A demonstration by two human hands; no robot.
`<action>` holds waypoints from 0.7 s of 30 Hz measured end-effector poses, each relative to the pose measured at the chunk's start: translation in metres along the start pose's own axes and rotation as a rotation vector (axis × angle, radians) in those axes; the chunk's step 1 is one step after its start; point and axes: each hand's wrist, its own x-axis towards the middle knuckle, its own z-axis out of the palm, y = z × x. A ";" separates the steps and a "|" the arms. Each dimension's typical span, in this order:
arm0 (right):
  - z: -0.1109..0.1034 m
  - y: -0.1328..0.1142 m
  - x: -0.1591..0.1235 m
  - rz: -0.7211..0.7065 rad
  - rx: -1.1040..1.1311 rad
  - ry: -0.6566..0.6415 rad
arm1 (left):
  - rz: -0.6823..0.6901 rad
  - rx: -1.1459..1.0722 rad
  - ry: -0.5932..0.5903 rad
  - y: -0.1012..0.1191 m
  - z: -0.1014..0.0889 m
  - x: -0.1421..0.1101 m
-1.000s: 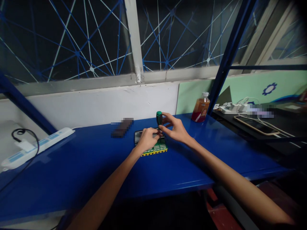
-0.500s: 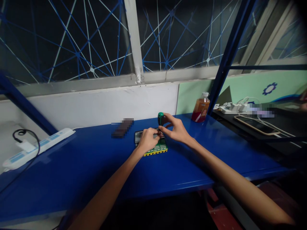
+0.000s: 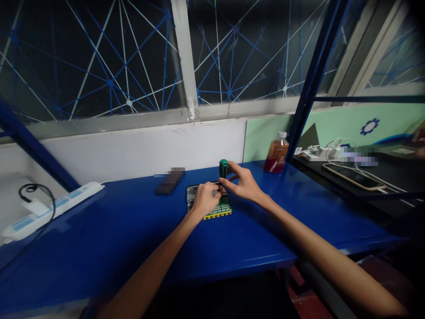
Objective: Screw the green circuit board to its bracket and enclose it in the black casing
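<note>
My right hand (image 3: 244, 182) grips a screwdriver (image 3: 223, 168) with a black handle and green cap, held almost upright. Its tip is hidden behind the fingers of my left hand (image 3: 206, 198). Those fingers are pinched together low by the screwdriver's lower end; whatever is between them is too small to make out. Under my hands lies a green circuit board (image 3: 226, 207) with a yellow toothed edge toward me. A dark grey tray-like case (image 3: 191, 193) shows just left of my left hand, partly covered by it.
The blue table (image 3: 133, 239) carries a blurred dark oblong object (image 3: 169, 182) and, at the left, a white power strip (image 3: 56, 210) with a black cable. A drink bottle (image 3: 276, 153) stands back right. Beyond the blue post, a phone (image 3: 355, 176) lies among white cables.
The screwdriver has turned slightly and stands more upright, with the right hand's fingers shifted on its handle. The left hand stays over the board. The whole view has moved a little.
</note>
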 end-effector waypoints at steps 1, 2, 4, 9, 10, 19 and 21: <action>0.000 0.000 0.000 -0.001 0.019 -0.009 | 0.008 -0.008 -0.002 0.000 0.000 0.000; 0.000 0.001 0.000 -0.002 0.036 -0.015 | 0.015 -0.014 -0.004 -0.001 0.001 0.000; 0.002 0.002 -0.001 -0.002 0.052 -0.013 | 0.023 -0.024 -0.007 -0.001 0.001 0.000; 0.005 0.005 -0.001 -0.001 0.002 0.016 | 0.028 -0.032 -0.016 -0.001 0.001 0.001; 0.005 0.005 -0.002 -0.001 -0.023 0.021 | 0.029 -0.031 -0.021 -0.001 0.000 0.001; 0.002 0.002 -0.002 0.008 -0.089 0.002 | 0.011 -0.026 -0.067 0.000 -0.002 0.001; 0.002 0.002 -0.001 0.001 -0.043 -0.010 | 0.030 -0.032 -0.062 0.000 -0.002 0.001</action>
